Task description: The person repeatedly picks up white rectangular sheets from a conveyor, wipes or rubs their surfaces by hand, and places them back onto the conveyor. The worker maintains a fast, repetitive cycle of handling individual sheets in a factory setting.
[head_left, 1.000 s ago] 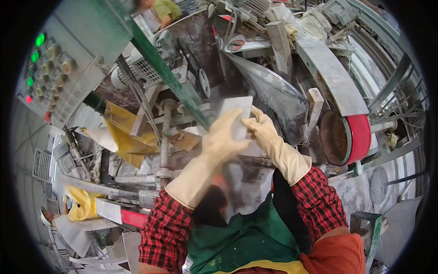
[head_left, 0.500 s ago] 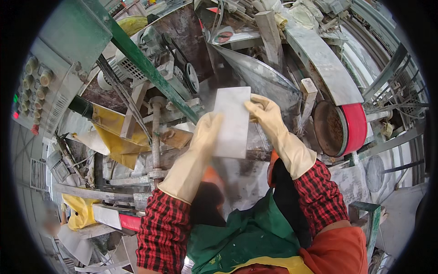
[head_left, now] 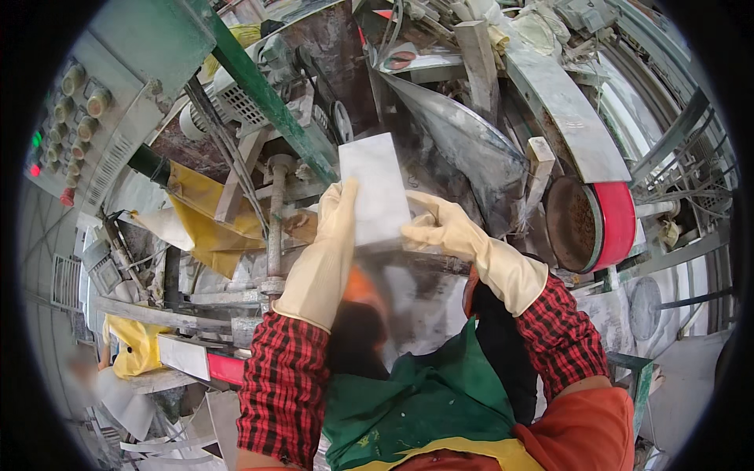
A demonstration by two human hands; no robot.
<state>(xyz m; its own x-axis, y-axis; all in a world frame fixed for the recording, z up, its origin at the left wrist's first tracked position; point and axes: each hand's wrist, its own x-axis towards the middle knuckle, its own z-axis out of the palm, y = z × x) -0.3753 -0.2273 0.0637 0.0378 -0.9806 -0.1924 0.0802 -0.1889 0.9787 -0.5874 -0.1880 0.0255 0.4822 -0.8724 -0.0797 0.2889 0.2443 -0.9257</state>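
A white rectangular stone tile (head_left: 375, 188) with faint grey veining is raised in front of me, its broad face toward me and its top leaning left. My left hand (head_left: 336, 224), in a cream rubber glove, grips the tile's left edge, with the thumb on the face. The gloved right hand (head_left: 446, 226) has curled fingers and pinches the tile near its lower right corner. Some fingers of both hands are hidden behind the tile. Red-and-black checked sleeves cover both forearms, and a green apron (head_left: 416, 392) lies below them.
A red-rimmed belt wheel (head_left: 614, 224) and a long pale slab (head_left: 561, 114) stand at right. Ahead is a curved metal guard (head_left: 459, 129). A green beam (head_left: 263, 98), a motor with pulley (head_left: 310, 86) and a control box with knobs (head_left: 78, 125) are at left.
The tile has moved slightly left and up, and tilts further left. My right hand has slid from its upper right edge down to near the lower right corner. The left hand still grips it.
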